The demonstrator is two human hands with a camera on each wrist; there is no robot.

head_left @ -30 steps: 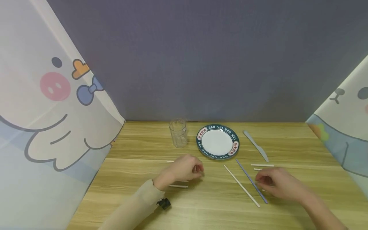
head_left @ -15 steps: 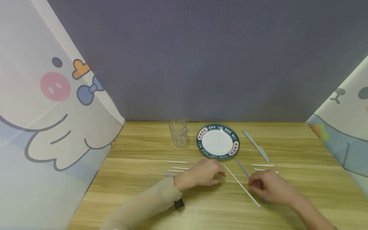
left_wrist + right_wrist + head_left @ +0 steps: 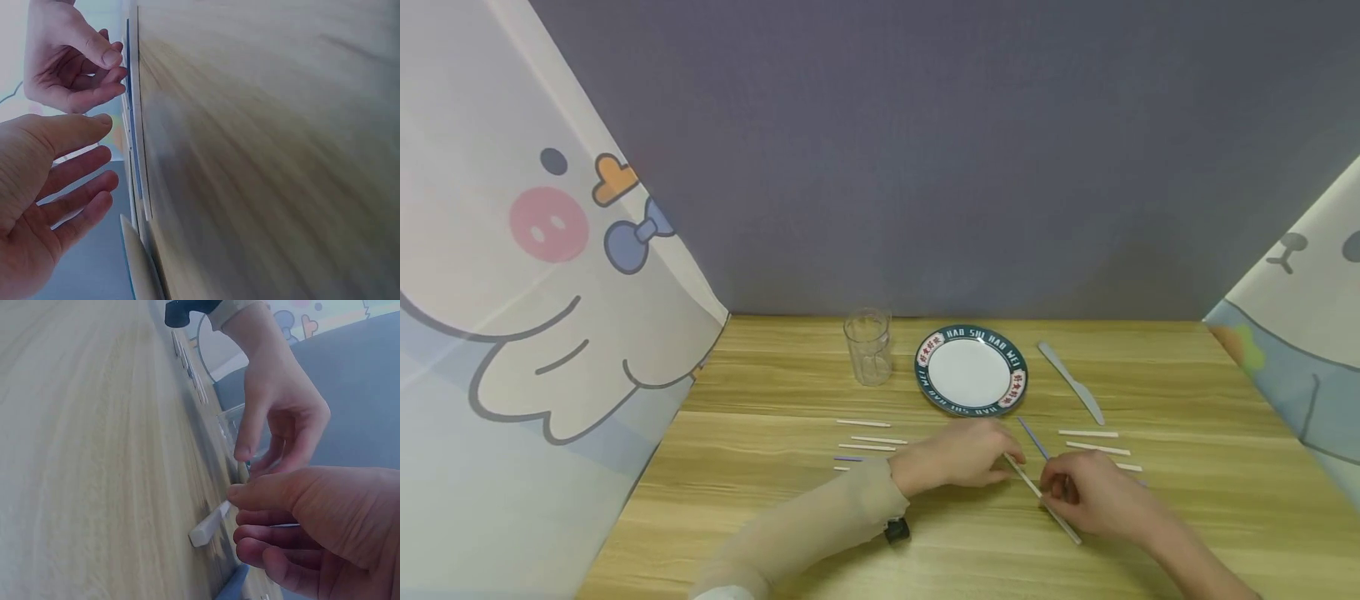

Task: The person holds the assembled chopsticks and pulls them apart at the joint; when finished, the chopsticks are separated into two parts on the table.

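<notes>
In the head view a long white stick (image 3: 1021,474) lies slantwise on the table between my hands. My left hand (image 3: 972,454), fingers relaxed and slightly spread, hovers at its far end. Over the stick's middle is my right hand (image 3: 1093,493), its fingers loosely bent; part of a purple stick (image 3: 1032,436) shows beyond it, the rest hidden. In the left wrist view both sticks lie flat, and the fingers (image 3: 81,200) of my left hand stand apart from them. The right wrist view has my right thumb close to the white stick (image 3: 209,529); no grip on it shows.
A clear glass (image 3: 868,348), a green-rimmed plate (image 3: 972,371) and a white knife (image 3: 1072,383) stand or lie toward the back. Several short sticks lie at left, such as a white stick (image 3: 865,423), and more at right, including another white stick (image 3: 1088,433). A grey wall (image 3: 962,167) rises behind.
My left hand has moved right, from over the left sticks to the long white stick's far end. My right hand has shifted left, from the purple stick to over the white one.
</notes>
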